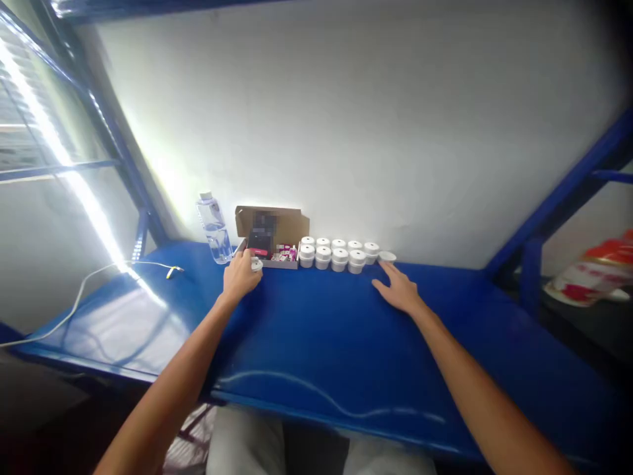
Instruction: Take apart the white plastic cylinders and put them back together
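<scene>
My left hand (241, 275) is closed on a round white lid (256, 264) with a dark spot in its middle, at the front of an open cardboard box (285, 265). Small pink-and-white packets (283, 253) and a dark item (260, 241) lie in the box. To its right, several white lidded cups (339, 258) stand in two rows. At the right end of the back row is a white cup (387, 256) with no dark-spotted lid showing. My right hand (397, 288) has its fingertips at that cup's near side, thumb spread away from the fingers.
A clear water bottle (214, 229) stands left of the box. A white cable (82, 293) with a yellow tag crosses the left of the blue table (316, 343). Blue metal frame posts (558, 191) rise at both sides. A red-and-white container (593, 270) sits beyond the right post.
</scene>
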{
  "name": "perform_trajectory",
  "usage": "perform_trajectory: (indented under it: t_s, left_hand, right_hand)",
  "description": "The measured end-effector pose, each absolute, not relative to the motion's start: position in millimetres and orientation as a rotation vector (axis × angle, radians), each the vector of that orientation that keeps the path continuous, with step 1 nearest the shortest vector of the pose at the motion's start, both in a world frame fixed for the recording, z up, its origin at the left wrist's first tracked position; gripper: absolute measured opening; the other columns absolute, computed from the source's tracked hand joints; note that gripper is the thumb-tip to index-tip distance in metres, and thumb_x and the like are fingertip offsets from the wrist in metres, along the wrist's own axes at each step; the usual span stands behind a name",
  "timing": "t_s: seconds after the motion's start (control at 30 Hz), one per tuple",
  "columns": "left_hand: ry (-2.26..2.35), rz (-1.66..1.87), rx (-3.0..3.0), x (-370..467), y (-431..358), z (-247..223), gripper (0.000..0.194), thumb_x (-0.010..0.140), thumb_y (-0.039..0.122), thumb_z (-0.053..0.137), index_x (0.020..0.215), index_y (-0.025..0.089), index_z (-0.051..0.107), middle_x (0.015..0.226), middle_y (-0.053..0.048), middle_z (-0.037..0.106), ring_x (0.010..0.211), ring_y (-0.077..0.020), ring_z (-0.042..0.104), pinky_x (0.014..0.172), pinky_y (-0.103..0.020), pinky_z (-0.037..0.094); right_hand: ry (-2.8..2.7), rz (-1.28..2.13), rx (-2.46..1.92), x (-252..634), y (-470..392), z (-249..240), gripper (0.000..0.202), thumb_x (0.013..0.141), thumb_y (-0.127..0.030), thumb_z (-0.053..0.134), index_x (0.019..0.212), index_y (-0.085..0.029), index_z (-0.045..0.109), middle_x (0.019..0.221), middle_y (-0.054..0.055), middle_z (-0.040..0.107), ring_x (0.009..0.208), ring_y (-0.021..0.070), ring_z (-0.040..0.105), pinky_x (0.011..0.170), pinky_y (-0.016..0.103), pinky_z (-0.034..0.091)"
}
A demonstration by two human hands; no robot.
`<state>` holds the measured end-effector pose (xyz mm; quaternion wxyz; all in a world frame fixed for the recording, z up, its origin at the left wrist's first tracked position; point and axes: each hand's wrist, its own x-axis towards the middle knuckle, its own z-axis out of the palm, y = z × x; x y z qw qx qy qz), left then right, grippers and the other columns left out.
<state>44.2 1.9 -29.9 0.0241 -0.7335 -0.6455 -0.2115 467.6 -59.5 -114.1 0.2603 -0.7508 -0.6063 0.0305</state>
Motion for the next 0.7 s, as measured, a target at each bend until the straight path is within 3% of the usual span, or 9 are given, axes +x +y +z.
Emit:
perform_trajectory:
  t_s: [0.27, 0.43, 0.7]
  left_hand:
    - [-2.027, -0.722, -2.282, 44.3, 5.3, -32.7, 0.035, 0.083, 0.036, 0.062, 0.113, 0.020, 0.056, 0.121, -0.015, 0.064, 0.113, -0.0321, 0.063, 0.090, -0.040, 0.051]
    - [-1.977, -0.828, -2.285, 43.9, 8.8, -35.2, 0.033, 0.083, 0.038, 0.062, 0.110, 0.019, 0.056, 0.119, -0.015, 0.063, 0.115, -0.0316, 0.060, 0.093, -0.040, 0.050]
    - [-1.686, -1.079, -2.336, 65.9, -7.6, -35.0, 0.030, 0.084, 0.027, 0.062, 0.113, 0.019, 0.060, 0.121, -0.012, 0.060, 0.117, -0.0314, 0.054, 0.104, -0.045, 0.044]
  right_hand:
    - [-1.641, 0.069, -2.016, 466.2, -59.4, -113.7, 0.061, 0.093, -0.042, 0.049, 0.152, -0.026, 0.049, 0.161, 0.012, 0.046, 0.144, 0.0401, 0.046, 0.113, 0.067, 0.036]
    - [-1.749, 0.052, -1.796, 454.5, -62.7, -112.5, 0.077, 0.089, -0.035, 0.056, 0.162, -0.028, 0.030, 0.165, 0.012, 0.038, 0.149, 0.0363, 0.040, 0.116, 0.061, 0.038]
    - [-1.762, 0.126, -1.662, 431.3, -63.1, -102.2, 0.085, 0.091, -0.042, 0.057, 0.163, -0.026, 0.015, 0.168, 0.015, 0.031, 0.151, 0.0341, 0.038, 0.117, 0.056, 0.038]
